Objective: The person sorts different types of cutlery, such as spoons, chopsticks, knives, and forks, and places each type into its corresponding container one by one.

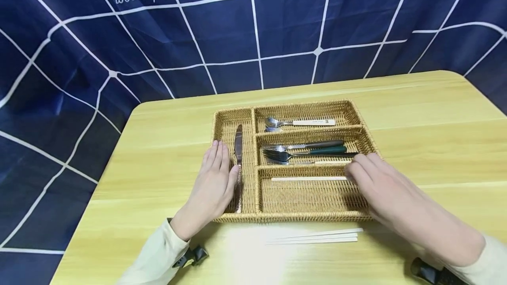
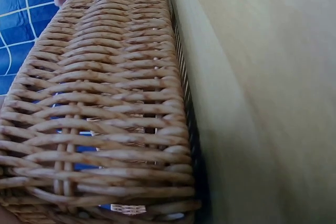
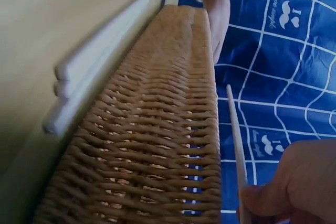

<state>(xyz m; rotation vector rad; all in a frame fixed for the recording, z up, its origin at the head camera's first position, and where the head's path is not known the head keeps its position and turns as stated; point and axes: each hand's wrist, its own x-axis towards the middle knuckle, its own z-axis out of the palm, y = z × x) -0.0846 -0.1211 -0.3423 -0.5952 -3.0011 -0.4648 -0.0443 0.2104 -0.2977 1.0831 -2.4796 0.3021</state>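
My right hand [image 1: 384,192] pinches a pale chopstick [image 1: 309,179] near its right end, over the front compartment of a divided wicker tray [image 1: 301,217]. In the right wrist view, that chopstick [image 3: 236,135] sticks out between thumb and finger, above the tray's side. My left hand [image 1: 214,177] rests on the tray's left rim, fingers straight, thumb toward the left compartment. A table knife [image 1: 238,144] lies lengthwise there. Several forks [image 1: 278,156] with dark or pale handles fill the middle compartment, and a white-handled spoon [image 1: 273,122] is in the back one.
Several more chopsticks [image 1: 317,237] lie on the wooden table [image 1: 158,144] in front of the tray. A dark blue cloth with white lines [image 1: 222,25] hangs behind the table and at its left.
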